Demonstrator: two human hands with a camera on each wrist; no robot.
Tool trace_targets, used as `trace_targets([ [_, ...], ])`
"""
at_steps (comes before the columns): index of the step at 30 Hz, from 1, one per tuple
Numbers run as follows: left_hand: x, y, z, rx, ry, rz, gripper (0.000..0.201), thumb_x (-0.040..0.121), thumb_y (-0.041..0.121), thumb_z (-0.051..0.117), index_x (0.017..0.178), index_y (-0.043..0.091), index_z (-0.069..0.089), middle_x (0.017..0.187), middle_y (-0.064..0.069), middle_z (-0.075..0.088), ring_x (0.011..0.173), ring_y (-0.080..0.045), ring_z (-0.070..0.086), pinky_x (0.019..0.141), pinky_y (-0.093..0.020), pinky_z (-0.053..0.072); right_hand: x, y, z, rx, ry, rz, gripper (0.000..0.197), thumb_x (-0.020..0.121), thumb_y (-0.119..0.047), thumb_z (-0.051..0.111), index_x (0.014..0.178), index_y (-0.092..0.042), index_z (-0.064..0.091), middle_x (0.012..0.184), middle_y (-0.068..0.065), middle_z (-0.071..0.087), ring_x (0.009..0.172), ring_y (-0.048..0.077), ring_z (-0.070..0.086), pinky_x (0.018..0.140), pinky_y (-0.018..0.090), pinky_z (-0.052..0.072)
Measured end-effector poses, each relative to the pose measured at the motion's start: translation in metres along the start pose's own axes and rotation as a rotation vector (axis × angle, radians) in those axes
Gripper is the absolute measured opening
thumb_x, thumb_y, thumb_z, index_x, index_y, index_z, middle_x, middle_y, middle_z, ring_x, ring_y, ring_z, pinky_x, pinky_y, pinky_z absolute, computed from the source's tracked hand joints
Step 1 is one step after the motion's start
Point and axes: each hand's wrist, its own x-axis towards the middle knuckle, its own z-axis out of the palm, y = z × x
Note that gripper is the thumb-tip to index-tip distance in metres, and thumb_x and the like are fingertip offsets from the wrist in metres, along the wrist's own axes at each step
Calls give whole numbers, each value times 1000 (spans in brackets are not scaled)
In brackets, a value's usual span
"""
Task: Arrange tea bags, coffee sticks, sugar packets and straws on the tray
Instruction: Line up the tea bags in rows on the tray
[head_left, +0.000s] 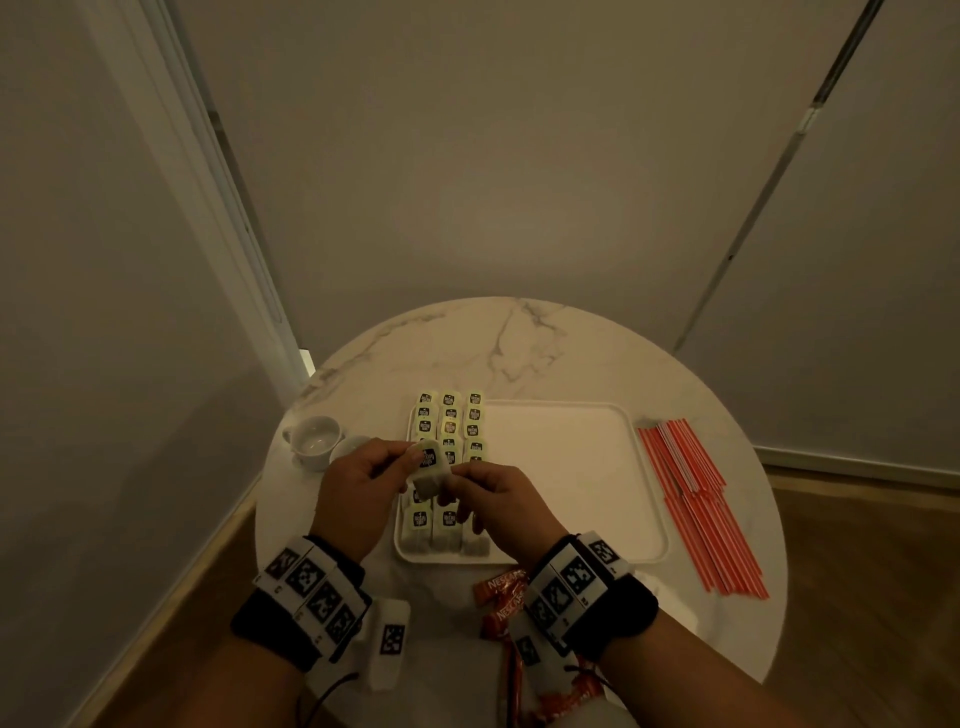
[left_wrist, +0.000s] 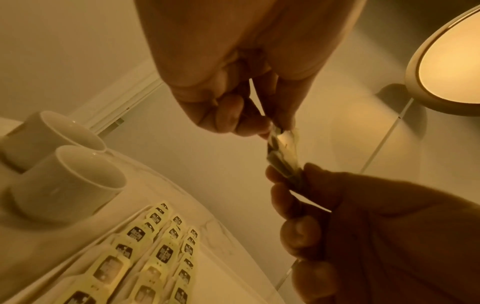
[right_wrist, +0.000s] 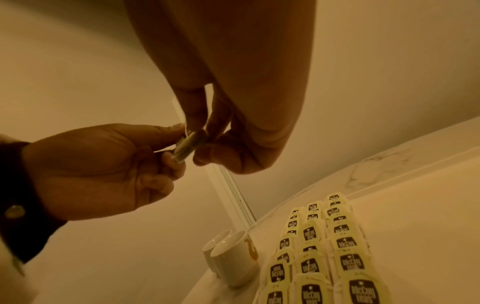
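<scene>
While the coffee sticks (head_left: 506, 597) lay untouched at the near table edge, both hands held one tea bag (head_left: 431, 470) above the tray (head_left: 644, 551): the left hand (head_left: 358, 488) pinched its tag end, the right hand (head_left: 498, 501) its pouch. Judging by the three filled rows (head_left: 449, 447), tea bags were nearly done; next it needed laying flat in line. Beyond, straws (head_left: 696, 493) waited. Only the wrist views showed both cups (right_wrist: 231, 259) clearly.

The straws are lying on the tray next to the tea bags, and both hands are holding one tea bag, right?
Not quite. The straws lie on the table, right of the tray, not on it, as the head view shows. The left hand and right hand do both pinch one tea bag.
</scene>
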Motion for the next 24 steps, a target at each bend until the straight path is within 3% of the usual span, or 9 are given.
trace_targets([
  [4,0,3,0,113,-15,139,9,86,8,66,89,12,72,79,0,66,75,-1,60,67,-8,45,4,3,1,-103,43,-26,18,93,-9,56,97,-8,73,78,-3,65,59,3,53,54,11,41],
  [8,7,7,2,220,-99,223,8,83,9,69,89,10,75,78,4,63,79,0,60,67,-6,44,8,2,4,-181,-67,50,18,93,-11,56,92,-6,73,68,-10,63,58,1,54,54,10,41],
  [11,12,9,2,271,-146,241,11,83,11,70,92,7,76,77,5,62,79,3,59,68,-4,42,10,3,10,-112,-110,93,21,93,-11,55,99,-1,71,84,6,71,64,8,57,55,19,45],
  [13,13,9,2,278,-153,244,12,83,12,70,93,8,76,77,7,61,78,5,59,68,-4,42,10,4,12,-34,-113,110,21,93,-11,55,104,-1,69,90,8,70,67,12,58,56,24,46],
  [17,10,6,4,253,-135,205,13,85,12,68,96,11,76,79,2,63,80,2,59,69,-6,43,9,7,8,54,-96,118,19,91,-6,55,104,2,66,86,5,69,65,11,58,56,26,45],
  [21,9,0,7,218,-164,142,14,86,11,67,97,11,75,81,2,63,79,7,58,70,-4,43,9,11,6,28,-123,124,15,90,-7,59,102,-7,68,83,0,68,65,8,58,56,23,45],
  [24,10,-8,8,143,-152,80,14,85,11,67,94,18,74,81,3,64,80,4,60,72,-5,44,10,18,4,-56,-75,101,12,89,-10,62,99,-6,68,77,1,65,65,13,58,55,24,46],
])
